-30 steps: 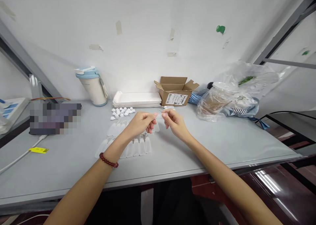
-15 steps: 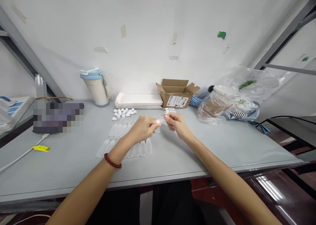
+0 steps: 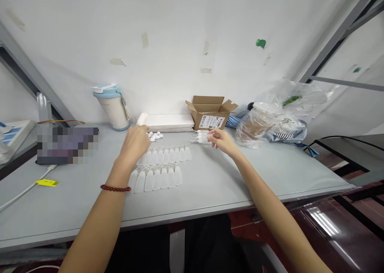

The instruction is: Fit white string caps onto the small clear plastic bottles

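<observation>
Right hand: fingers curled at the small group of capped pieces in front of the cardboard box; can't tell if it's gripping one. Left hand: over the white caps, fingertips hidden, grip unclear. Half a second ago both hands met on one clear piece; now they're well apart, so two-handed work on it looks finished. Translucent sleeves lie in two rows nearer the person.
</observation>
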Demonstrator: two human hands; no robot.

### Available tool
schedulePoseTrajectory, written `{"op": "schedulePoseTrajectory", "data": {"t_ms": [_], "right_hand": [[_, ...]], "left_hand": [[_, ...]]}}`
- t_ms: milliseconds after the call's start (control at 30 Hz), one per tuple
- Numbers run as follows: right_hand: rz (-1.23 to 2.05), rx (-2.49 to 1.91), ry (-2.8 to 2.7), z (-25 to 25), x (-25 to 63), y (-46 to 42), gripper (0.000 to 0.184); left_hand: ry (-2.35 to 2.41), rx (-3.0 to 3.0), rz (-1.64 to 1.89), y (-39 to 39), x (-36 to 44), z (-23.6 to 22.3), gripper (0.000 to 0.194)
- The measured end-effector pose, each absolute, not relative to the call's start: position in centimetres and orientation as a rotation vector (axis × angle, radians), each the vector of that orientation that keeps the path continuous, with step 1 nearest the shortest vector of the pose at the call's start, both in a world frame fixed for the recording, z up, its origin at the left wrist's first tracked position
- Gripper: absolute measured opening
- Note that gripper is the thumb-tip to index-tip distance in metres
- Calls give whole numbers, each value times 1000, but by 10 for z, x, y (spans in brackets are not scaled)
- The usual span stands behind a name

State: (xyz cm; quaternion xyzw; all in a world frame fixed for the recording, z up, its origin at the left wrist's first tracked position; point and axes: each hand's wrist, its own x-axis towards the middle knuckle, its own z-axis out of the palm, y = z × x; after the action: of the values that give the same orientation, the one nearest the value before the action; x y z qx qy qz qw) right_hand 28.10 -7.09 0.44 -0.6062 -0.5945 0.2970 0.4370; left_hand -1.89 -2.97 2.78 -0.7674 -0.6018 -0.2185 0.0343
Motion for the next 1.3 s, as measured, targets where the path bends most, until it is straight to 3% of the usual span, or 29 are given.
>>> {"op": "schedulePoseTrajectory", "data": {"t_ms": [233,433,967,1300], "right_hand": [[770,-1607,-1617,-13,291,-62,15],[449,-1769,-1775,-21,300,-56,17],[211,-1945,-1941,-17,290,-62,20],[123,-1989,-1942,-16,276,-67,24]], "left_hand": [[-2113,-2318,-409,-16,-48,18,40],[-2139,-2383,-257,-11,-45,13,41],[-2136,-2387,-152,-7,-47,6,22],[-1892,-2404,-399,-20,-31,16,30]]}}
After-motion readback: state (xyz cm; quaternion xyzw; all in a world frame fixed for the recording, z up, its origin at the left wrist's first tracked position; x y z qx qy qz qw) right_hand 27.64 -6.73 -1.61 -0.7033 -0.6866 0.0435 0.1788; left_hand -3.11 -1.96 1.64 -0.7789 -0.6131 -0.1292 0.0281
